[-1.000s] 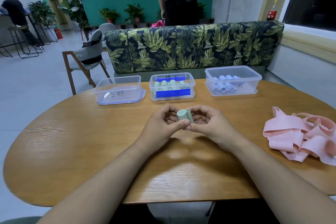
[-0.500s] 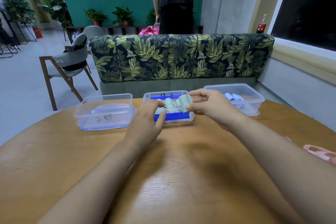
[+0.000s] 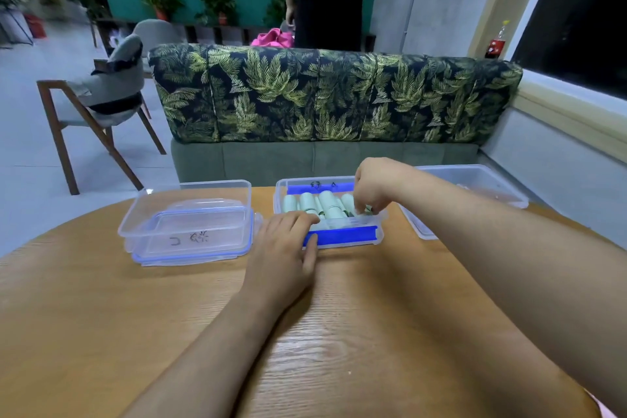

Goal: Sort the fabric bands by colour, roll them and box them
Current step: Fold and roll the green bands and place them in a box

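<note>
While left fingers (image 3: 292, 223) lie slack on box (image 3: 342, 236), right fingers' (image 3: 362, 204) grip is hidden.

The desk (image 3: 339, 366) is wood, its grain plain under a clear varnish glossy enough to throw back soft patches of light. The left box (image 3: 190, 237), middle box (image 3: 380, 214) and right box (image 3: 488, 180) are smooth clear plastic, a little cloudy. The middle one carries opaque blue plastic clips (image 3: 342, 236). The rolled bands (image 3: 325, 205) inside it are pale green cloth, matt and soft-looking. The sofa (image 3: 322, 95) is matt cloth, leaf-printed above and plain grey-green below. The chair (image 3: 61, 132) has a dark wooden frame and grey cloth padding. The floor (image 3: 27, 153) is smooth, pale and faintly shiny.
</note>
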The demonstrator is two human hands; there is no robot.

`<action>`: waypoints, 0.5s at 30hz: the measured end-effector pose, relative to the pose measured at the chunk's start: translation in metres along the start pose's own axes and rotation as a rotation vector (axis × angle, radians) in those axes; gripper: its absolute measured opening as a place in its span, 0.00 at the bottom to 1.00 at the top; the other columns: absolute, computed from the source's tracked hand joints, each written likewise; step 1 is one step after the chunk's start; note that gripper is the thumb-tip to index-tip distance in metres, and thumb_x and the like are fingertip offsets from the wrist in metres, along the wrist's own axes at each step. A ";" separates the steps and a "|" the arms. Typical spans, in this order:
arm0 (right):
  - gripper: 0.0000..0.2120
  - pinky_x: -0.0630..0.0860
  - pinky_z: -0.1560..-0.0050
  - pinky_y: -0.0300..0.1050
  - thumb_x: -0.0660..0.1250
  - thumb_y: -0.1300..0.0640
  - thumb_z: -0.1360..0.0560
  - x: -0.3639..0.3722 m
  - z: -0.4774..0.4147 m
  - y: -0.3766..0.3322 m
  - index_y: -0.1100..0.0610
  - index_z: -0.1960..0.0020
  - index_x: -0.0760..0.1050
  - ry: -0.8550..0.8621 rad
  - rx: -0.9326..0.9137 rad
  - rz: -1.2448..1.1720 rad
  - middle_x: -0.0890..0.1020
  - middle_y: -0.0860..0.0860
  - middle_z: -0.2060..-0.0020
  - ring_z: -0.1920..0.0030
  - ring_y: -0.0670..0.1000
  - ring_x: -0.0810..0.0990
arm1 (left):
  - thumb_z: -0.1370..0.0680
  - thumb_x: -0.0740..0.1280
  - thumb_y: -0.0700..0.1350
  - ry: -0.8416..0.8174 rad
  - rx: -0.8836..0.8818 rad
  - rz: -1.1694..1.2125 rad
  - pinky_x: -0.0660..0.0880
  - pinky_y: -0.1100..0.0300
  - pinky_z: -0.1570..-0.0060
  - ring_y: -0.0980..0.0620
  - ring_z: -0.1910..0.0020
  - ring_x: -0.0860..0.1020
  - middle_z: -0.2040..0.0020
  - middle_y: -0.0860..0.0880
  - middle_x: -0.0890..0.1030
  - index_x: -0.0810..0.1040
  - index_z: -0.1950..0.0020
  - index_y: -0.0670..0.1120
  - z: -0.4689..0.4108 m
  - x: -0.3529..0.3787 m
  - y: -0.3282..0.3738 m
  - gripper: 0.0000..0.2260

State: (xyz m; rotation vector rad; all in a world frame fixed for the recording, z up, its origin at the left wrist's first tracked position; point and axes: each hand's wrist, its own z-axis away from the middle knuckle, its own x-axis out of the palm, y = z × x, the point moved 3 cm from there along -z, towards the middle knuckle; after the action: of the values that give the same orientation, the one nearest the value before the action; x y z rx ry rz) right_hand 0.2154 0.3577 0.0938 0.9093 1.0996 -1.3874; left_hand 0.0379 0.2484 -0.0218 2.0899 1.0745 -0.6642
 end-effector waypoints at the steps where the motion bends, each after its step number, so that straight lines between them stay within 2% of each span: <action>1: 0.09 0.83 0.58 0.43 0.78 0.55 0.29 0.001 -0.001 -0.003 0.58 0.53 0.84 -0.002 0.015 0.060 0.87 0.52 0.67 0.68 0.51 0.86 | 0.20 0.68 0.44 -0.007 -0.010 0.012 0.71 0.55 0.38 0.49 0.40 0.77 0.41 0.54 0.80 0.78 0.37 0.51 0.000 0.001 -0.001 0.11; 2: 0.08 0.79 0.64 0.41 0.78 0.55 0.28 0.002 -0.002 -0.005 0.59 0.56 0.82 -0.006 0.031 0.110 0.86 0.52 0.68 0.70 0.51 0.83 | 0.20 0.68 0.44 -0.013 -0.019 0.023 0.71 0.55 0.37 0.49 0.40 0.77 0.41 0.54 0.80 0.78 0.37 0.51 0.000 0.001 -0.002 0.12; 4: 0.08 0.72 0.69 0.41 0.75 0.56 0.27 0.005 -0.004 -0.007 0.58 0.60 0.79 -0.017 0.063 0.165 0.83 0.52 0.70 0.73 0.51 0.78 | 0.20 0.66 0.45 -0.016 -0.029 0.034 0.71 0.55 0.37 0.49 0.40 0.77 0.41 0.54 0.80 0.78 0.37 0.51 0.000 0.001 -0.003 0.12; 8: 0.08 0.68 0.71 0.41 0.72 0.57 0.26 0.012 -0.010 -0.009 0.57 0.62 0.76 -0.019 0.084 0.218 0.78 0.51 0.70 0.73 0.51 0.74 | 0.20 0.66 0.44 -0.013 -0.031 0.041 0.73 0.53 0.38 0.49 0.40 0.77 0.41 0.53 0.80 0.78 0.37 0.51 0.000 0.000 -0.002 0.12; 15: 0.06 0.66 0.70 0.43 0.65 0.58 0.24 0.021 -0.012 -0.007 0.56 0.59 0.73 -0.008 0.054 0.292 0.75 0.52 0.64 0.67 0.52 0.70 | 0.20 0.67 0.43 -0.012 -0.032 0.045 0.74 0.52 0.39 0.49 0.41 0.77 0.42 0.53 0.80 0.78 0.37 0.51 0.000 -0.001 0.000 0.12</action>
State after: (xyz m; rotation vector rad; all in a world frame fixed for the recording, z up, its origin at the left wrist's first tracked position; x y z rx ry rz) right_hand 0.2054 0.3634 0.0708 1.0572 0.8867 -1.1825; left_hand 0.0372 0.2475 -0.0211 2.0746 1.0218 -0.6327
